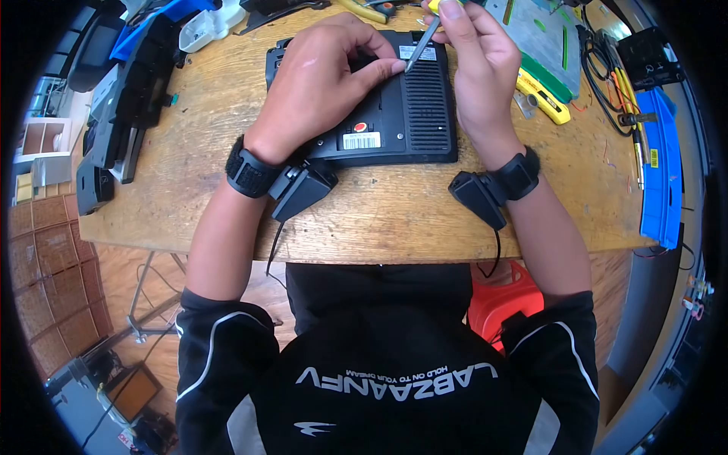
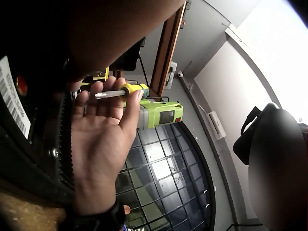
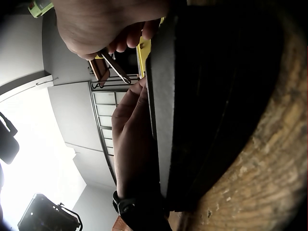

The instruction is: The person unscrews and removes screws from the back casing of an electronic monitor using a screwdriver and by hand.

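A black laptop-like device (image 1: 431, 114) lies underside up on the wooden table, with a barcode label (image 1: 362, 141) and a red-orange sticker. The left hand (image 1: 315, 83) rests over its left part, thumb and fingertips at the surface near the middle; whether they pinch something is hidden. Above the vented right part, the right hand (image 1: 485, 72) holds a screwdriver (image 1: 422, 47) between thumb and fingers, its tip pointing down beside the left thumb. In the left wrist view the screwdriver (image 2: 110, 94) shows a yellow-green handle and a cross-shaped tip, held by the right hand (image 2: 101, 139).
Right of the device lie a yellow cutter (image 1: 544, 98), a green-edged board (image 1: 542, 38) and a blue tray (image 1: 661, 171). Black equipment (image 1: 125, 91) and a clear container (image 1: 208, 26) stand at the left. Pliers (image 1: 362, 10) lie behind the device.
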The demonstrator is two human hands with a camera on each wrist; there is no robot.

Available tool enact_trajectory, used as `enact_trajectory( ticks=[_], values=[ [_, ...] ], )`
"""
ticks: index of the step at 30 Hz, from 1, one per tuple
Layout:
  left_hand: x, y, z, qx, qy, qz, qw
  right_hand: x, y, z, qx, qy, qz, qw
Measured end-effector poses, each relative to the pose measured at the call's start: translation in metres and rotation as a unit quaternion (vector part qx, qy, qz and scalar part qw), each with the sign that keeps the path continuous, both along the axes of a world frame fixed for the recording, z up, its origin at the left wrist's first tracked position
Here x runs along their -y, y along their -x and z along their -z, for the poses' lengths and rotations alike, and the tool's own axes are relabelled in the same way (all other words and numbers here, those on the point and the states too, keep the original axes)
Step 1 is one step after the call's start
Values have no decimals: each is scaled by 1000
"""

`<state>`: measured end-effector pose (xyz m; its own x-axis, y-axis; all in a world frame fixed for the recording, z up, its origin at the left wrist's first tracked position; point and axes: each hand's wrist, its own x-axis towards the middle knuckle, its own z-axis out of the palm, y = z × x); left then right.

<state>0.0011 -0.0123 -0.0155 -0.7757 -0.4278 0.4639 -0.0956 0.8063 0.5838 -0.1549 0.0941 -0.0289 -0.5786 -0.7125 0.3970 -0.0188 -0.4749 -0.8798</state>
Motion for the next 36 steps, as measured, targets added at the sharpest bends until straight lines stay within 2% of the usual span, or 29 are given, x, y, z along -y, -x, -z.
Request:
enact_trajectory(
  ticks=[4, 9, 13, 15, 19, 21, 27, 31, 36],
  values=[
    [-1, -2, -1, 30, 15, 8, 999, 1, 0, 1, -22, 7, 10, 1000],
    [-2, -3, -2, 9, -2, 28, 1000, -1, 1, 2, -7, -2, -4, 1000],
    [-2, 0, -4, -6, -28, 41, 999, 0, 2, 2, -39, 3, 17, 999],
    [0, -3, -5, 50, -18, 16, 998, -1, 0, -1, -47, 6, 20, 999],
    [-3, -2, -6, 66, -47, 0, 997, -1, -2, -2, -24, -1, 9, 1000],
    [-9, 0, -11, 39, 9, 8, 999, 0, 1, 2, -18, 7, 1, 1000],
    [0, -2, -4, 25, -10, 40, 999, 1, 3, 5, -31, 5, 5, 999],
    [-1, -2, -5, 40, -18, 29, 999, 1, 1, 3, -16, 6, -3, 1000],
    [-1, -1, -5, 27, 22, 29, 999, 0, 1, 2, -26, -3, 5, 1000]
  ],
)
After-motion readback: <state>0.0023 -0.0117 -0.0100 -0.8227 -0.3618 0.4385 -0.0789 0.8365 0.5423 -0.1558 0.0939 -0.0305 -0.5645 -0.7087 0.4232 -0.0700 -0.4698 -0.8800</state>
